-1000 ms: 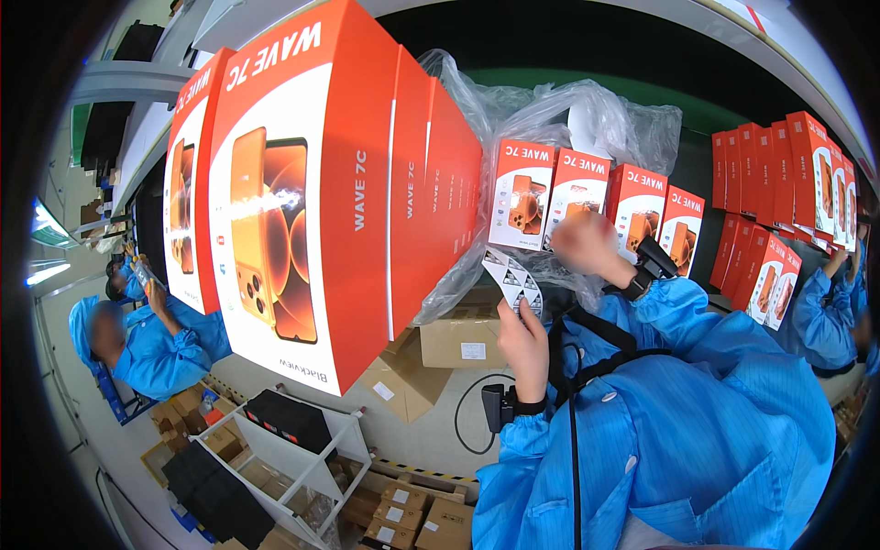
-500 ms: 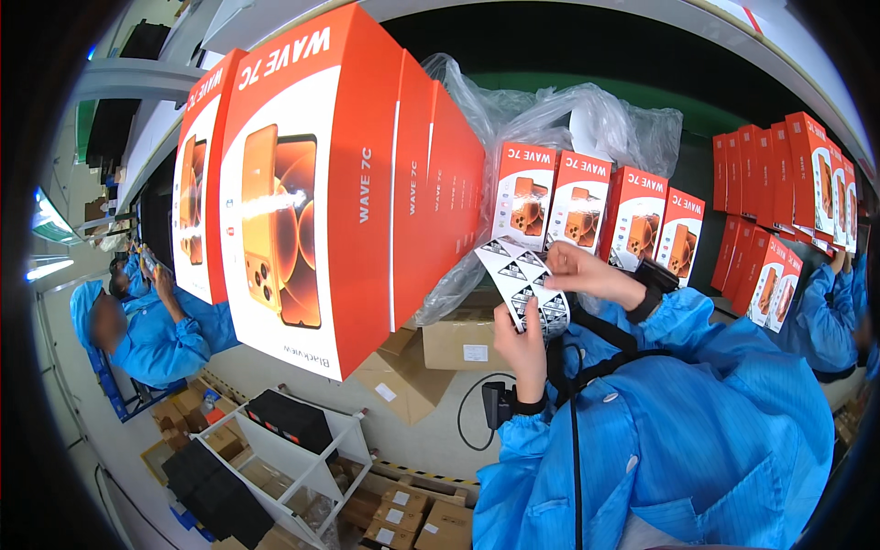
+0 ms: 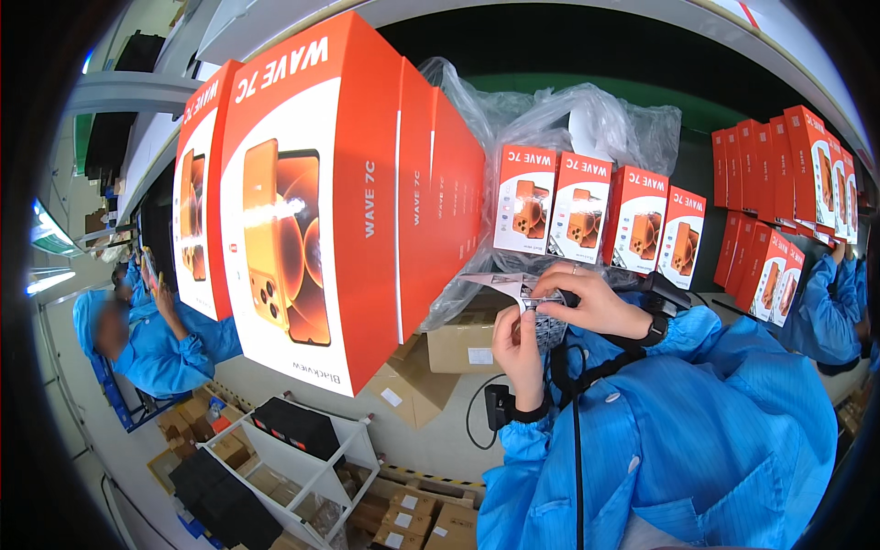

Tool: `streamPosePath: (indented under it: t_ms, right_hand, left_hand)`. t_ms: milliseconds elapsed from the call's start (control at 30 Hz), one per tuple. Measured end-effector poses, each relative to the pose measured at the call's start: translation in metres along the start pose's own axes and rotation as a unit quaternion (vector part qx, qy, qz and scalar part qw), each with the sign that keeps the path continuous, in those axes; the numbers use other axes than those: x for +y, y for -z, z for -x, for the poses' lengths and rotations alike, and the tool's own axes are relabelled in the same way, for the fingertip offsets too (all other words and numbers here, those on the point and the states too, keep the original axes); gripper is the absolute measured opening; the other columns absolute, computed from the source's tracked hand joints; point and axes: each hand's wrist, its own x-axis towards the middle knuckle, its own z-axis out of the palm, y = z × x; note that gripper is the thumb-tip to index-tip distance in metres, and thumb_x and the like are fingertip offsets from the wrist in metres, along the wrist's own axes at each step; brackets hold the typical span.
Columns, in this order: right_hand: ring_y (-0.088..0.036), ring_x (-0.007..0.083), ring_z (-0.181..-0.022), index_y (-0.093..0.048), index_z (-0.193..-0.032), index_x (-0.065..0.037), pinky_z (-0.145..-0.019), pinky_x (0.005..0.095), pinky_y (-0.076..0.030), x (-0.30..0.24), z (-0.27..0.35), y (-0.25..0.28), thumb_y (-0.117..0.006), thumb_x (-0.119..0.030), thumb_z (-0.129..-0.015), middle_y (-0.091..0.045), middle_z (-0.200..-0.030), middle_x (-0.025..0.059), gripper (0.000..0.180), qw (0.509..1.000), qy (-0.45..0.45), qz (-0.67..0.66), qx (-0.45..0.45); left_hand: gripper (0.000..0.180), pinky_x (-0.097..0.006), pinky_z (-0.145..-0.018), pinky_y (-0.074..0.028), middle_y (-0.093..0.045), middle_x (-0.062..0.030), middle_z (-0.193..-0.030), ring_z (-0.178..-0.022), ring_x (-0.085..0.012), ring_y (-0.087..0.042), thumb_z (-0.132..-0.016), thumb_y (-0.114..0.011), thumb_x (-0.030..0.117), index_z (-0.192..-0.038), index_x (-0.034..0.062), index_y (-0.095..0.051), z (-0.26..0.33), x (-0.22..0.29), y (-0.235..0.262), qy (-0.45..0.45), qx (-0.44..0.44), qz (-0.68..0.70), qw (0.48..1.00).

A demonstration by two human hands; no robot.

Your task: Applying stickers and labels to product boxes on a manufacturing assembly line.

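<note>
A strip of white labels (image 3: 507,284) printed with black triangles runs from a small roll (image 3: 551,334) between my hands. My left hand (image 3: 518,356) pinches the strip from below, thumb and fingers closed on it. Bent over the strip's printed face, my right hand (image 3: 598,302) has its fingertips closed at a label edge. Whether a label has come loose there is too small to tell. Just beyond my hands stands a row of several red and white phone boxes (image 3: 579,209). The strip is tilted, so its printed face shows only in part.
A tall stack of red phone boxes (image 3: 284,211) rises close on the left. Crumpled clear plastic (image 3: 632,128) lies behind the row. More boxes (image 3: 770,174) are stacked at right. Co-workers in blue (image 3: 151,344) are at left and far right. Cartons (image 3: 463,346) and a white rack (image 3: 302,458) stand below.
The label strip has tipped from face-up to nearly edge-on and dropped slightly. My right hand has moved down and curled its fingers over the strip; my left hand still grips it.
</note>
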Motion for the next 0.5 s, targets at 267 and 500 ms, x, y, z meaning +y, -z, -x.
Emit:
streamPosePath:
  t_ms: [267, 500]
  right_hand:
    - [-0.062, 0.0196, -0.080, -0.062, -0.093, 0.000, -0.072, 0.0301, -0.049, 0.003, -0.005, 0.003, -0.070, -0.009, -0.079, -0.062, -0.087, 0.0075, 0.018, 1.000, -0.014, 0.008, -0.021]
    - [-0.065, 0.0151, -0.079, -0.063, -0.088, 0.001, -0.072, 0.0266, -0.051, 0.012, -0.015, 0.000, -0.070, -0.010, -0.080, -0.062, -0.082, 0.0065, 0.016, 0.983, -0.142, -0.111, -0.020]
  left_hand:
    - [0.010, -0.022, -0.074, -0.043, -0.060, -0.0062, -0.094, -0.085, -0.0114, -0.054, -0.089, -0.059, 0.003, -0.096, -0.0040, -0.060, -0.006, -0.004, 0.006, -0.001, -0.023, -0.022, 0.999]
    - [0.011, -0.024, -0.069, -0.045, -0.058, -0.0061, -0.089, -0.079, -0.0153, -0.056, -0.086, -0.061, 0.003, -0.096, -0.0017, -0.059, -0.021, 0.006, 0.007, -0.081, -0.060, -0.166, 0.981]
